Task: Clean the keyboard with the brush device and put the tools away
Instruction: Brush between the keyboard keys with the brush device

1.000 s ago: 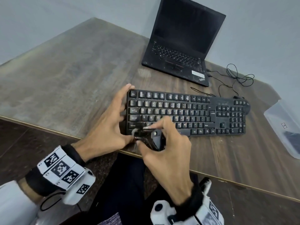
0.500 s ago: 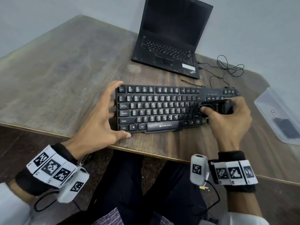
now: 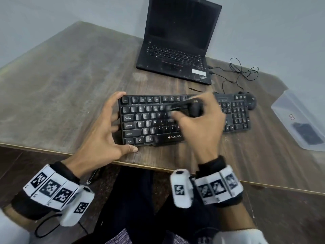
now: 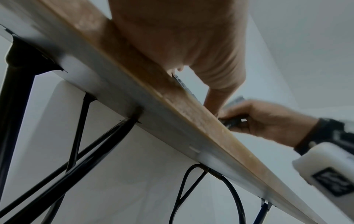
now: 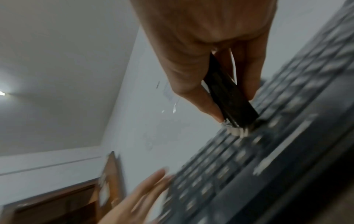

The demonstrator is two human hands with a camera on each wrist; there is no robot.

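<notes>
A black keyboard (image 3: 149, 120) lies near the front edge of the wooden table (image 3: 61, 85). My left hand (image 3: 103, 131) clasps its left end, thumb on the front edge and index finger over the back corner by Esc. My right hand (image 3: 202, 127) grips a black brush device (image 3: 193, 108) over the upper key rows in the middle, blurred by motion. In the right wrist view the brush device (image 5: 228, 94) points down from my right hand (image 5: 201, 45) and its white bristles (image 5: 237, 130) touch the keyboard (image 5: 268, 166). My left hand (image 5: 138, 200) shows at that view's bottom.
An open black laptop (image 3: 177, 46) stands behind the keyboard. A tangled black cable (image 3: 242, 71) and a black mouse (image 3: 249, 103) lie at the back right. A clear plastic box (image 3: 299, 120) with a dark item inside sits at the right. The table edge (image 3: 158, 166) runs just below my hands.
My right hand swept the brush from the keyboard's front left to its right side, then back left to the middle upper rows. My left hand kept its hold on the left end.
</notes>
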